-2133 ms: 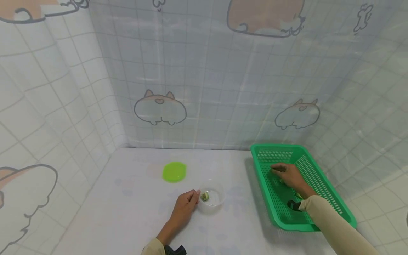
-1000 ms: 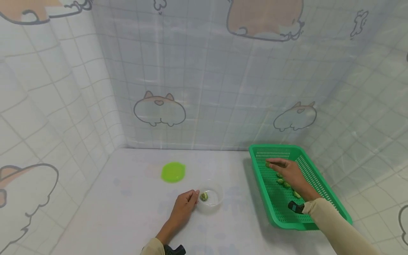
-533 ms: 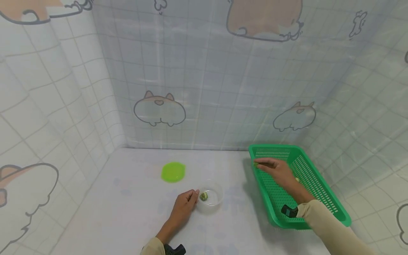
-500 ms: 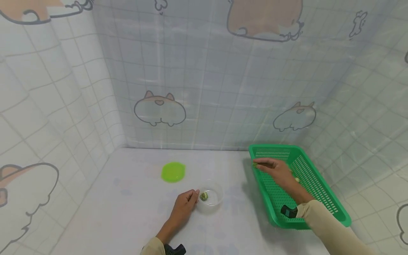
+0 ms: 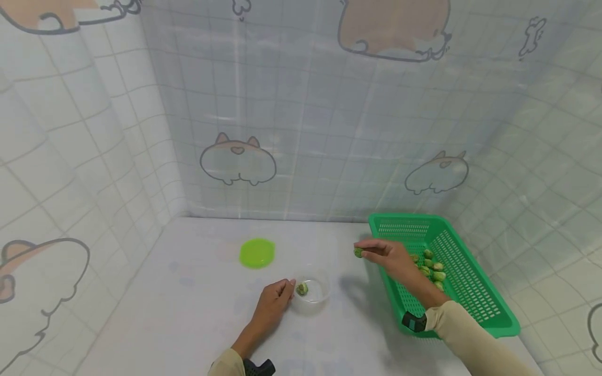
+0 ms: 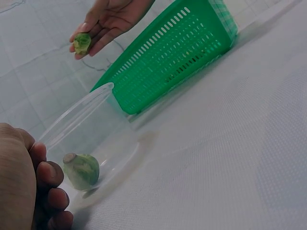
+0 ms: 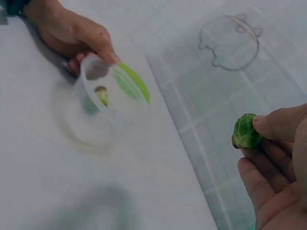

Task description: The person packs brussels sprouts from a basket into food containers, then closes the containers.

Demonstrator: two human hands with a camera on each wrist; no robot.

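Between thumb and fingertips my right hand [image 5: 388,259] pinches a Brussels sprout [image 7: 247,131], held in the air just left of the green basket's near-left rim. My left hand [image 5: 273,304] grips the rim of a clear round plastic tub [image 5: 316,292] standing on the table. One Brussels sprout [image 6: 82,171] lies inside that tub, against the side by my left fingers. Several more sprouts [image 5: 438,275] sit in the green basket [image 5: 475,284], partly hidden behind my right wrist and hand.
A lime-green round lid [image 5: 257,253] lies flat on the white table [image 5: 197,313], behind and left of the tub. A tiled-pattern curtain [image 5: 310,130] with cartoon dogs rises at the back and both sides.
My right hand has lifted a Brussels sprout out of the basket and moved left past its rim, uncovering the sprouts there. My left hand and the tub have stayed in place.
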